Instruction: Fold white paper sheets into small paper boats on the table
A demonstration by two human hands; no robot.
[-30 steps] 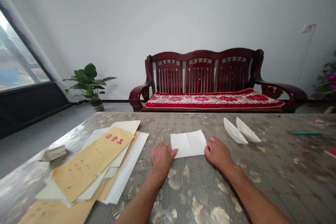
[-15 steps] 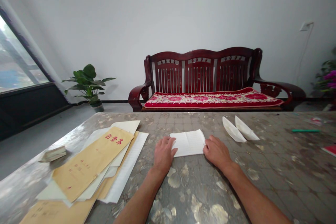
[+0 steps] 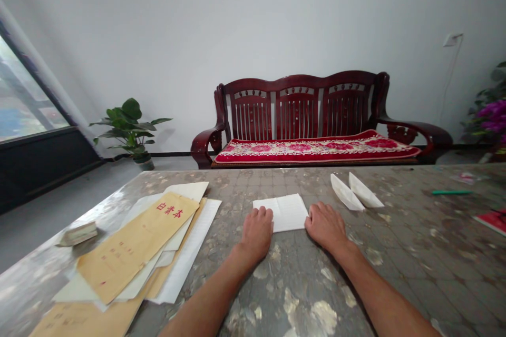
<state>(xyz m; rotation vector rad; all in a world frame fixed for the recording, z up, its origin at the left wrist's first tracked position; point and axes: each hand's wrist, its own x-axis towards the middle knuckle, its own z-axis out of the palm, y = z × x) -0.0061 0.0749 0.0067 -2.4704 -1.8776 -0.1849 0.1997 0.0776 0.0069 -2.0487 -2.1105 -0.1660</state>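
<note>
Currently: white paper (image 3: pixel 289 214), between left fingers (image 3: pixel 261 216) and right fingers (image 3: pixel 316 215); clamped or not, cannot tell. Advisable: even pressure; edges held square.

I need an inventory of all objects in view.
folded sheet: 1, white, centre
paper boats: 2, white, right
paper pile: 1, brown, white, left
block: 1, greyish, left
stick: 1, green, right
flat item: 1, red, right
blurred item: 1, pinkish, right
table: 1, grey, foreground
bench: 1, reddish, back
seat cover: 1, mostly red, bench
plant: 1, green, left
flowers: several, purple, right
socket: 1, white, right
window: 1, dark frame, left
left hand: 1, on sheet
right hand: 1, at sheet
</note>
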